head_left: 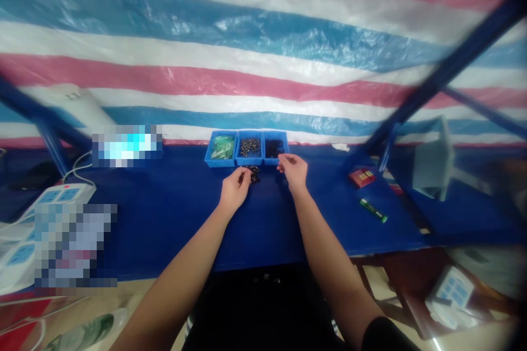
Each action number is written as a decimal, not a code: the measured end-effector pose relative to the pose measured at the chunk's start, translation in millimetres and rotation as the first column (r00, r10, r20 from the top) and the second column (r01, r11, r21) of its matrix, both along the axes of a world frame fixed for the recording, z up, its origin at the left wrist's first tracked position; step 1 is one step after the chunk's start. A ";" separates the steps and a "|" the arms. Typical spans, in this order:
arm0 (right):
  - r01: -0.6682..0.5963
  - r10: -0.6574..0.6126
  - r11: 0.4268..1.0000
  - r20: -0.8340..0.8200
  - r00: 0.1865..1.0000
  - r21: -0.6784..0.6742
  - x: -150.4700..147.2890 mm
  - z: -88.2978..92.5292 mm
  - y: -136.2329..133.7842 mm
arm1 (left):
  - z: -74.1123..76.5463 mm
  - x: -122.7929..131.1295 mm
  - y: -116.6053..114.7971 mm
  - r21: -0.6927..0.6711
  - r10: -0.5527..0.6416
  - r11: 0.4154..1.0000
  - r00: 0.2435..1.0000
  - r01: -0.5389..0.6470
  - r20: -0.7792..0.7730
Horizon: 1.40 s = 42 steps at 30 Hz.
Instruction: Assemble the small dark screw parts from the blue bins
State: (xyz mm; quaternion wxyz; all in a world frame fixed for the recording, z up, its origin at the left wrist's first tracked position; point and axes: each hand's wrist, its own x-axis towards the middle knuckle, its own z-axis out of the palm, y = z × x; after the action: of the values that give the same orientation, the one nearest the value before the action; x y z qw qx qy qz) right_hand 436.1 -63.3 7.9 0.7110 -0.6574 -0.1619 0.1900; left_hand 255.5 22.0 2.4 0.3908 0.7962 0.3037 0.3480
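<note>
Both my arms reach forward over a blue table (173, 214). My left hand (235, 187) is curled, its fingertips pinched at a small pile of dark parts (254, 173) lying in front of the bins. My right hand (293, 170) is also pinched, fingers together just below the right bin; what it holds is too small to name. Three small blue bins stand side by side at the table's back: one with green pieces (221, 148), one with dark round parts (250, 147), one with black parts (274, 148).
A red box (362, 177) and a green pen-like object (373, 210) lie to the right. White power strips (49, 200) with cables sit at the left. Blue frame posts (432, 88) rise at both sides. A striped plastic sheet hangs behind.
</note>
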 end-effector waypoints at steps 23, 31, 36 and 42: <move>-0.306 0.664 0.738 0.569 0.486 -0.601 -27.3 1.4 -2.4 | 2.3 -1.4 0.3 0.024 -0.012 1.000 1.000 0.013 -0.029; -0.305 0.607 0.786 0.578 0.546 -0.537 -27.8 -4.6 -1.2 | 2.1 -1.6 0.7 0.024 -0.017 1.000 0.999 0.018 -0.030; -0.296 0.462 0.879 0.521 0.718 -0.373 -31.5 -3.9 0.7 | -0.4 0.0 0.3 0.021 -0.030 0.999 0.999 0.031 -0.019; -0.327 0.414 0.909 0.454 0.789 -0.259 -36.8 0.0 2.1 | -1.5 0.9 1.3 0.045 -0.045 0.998 0.998 0.047 -0.042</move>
State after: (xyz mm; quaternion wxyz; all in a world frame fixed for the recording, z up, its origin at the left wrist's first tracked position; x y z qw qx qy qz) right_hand 399.3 -61.3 7.9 0.5358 -0.6960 -0.4497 0.1624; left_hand 256.3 23.3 0.9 0.3739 0.8187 0.2851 0.3296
